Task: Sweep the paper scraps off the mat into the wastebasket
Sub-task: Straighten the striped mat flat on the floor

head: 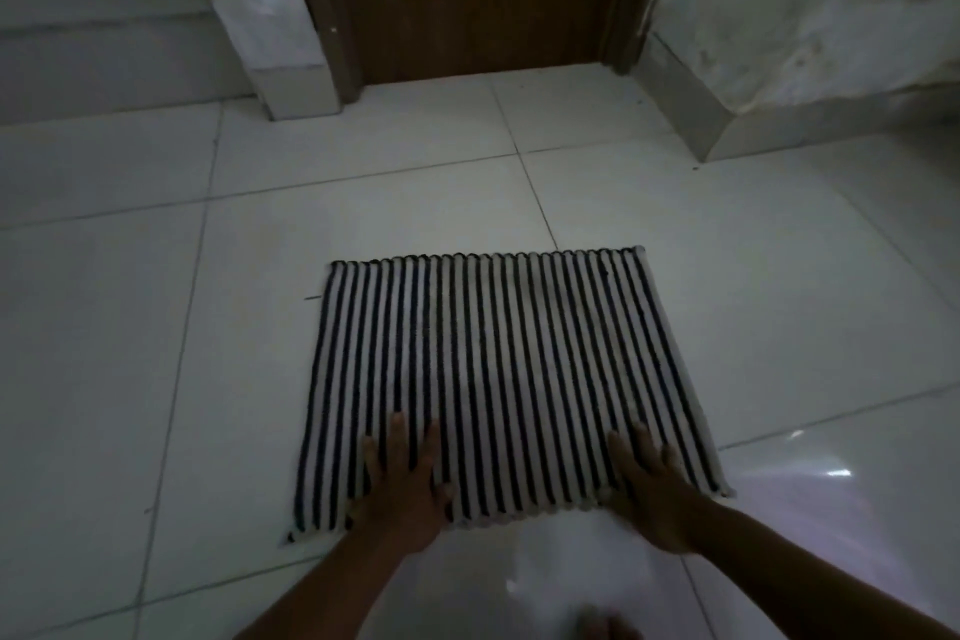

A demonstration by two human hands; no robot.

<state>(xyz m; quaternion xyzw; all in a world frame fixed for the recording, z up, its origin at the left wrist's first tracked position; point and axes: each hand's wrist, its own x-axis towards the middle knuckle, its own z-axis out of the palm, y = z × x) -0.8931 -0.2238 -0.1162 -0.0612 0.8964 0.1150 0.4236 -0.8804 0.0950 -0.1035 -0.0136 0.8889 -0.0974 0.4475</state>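
Pressing left hand [402, 478] and right hand [652, 483], fingers straight and gripping nothing, flat on the near edge of the black-and-white striped fabric mat [493, 353] on white floor tiles [727, 286]; no scraps or wastebasket visible, so likely finishing, next checking for leftovers

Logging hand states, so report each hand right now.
Left hand: open, fingers straight, flat on the near edge of the striped mat.
Right hand: open, flat on the same edge.
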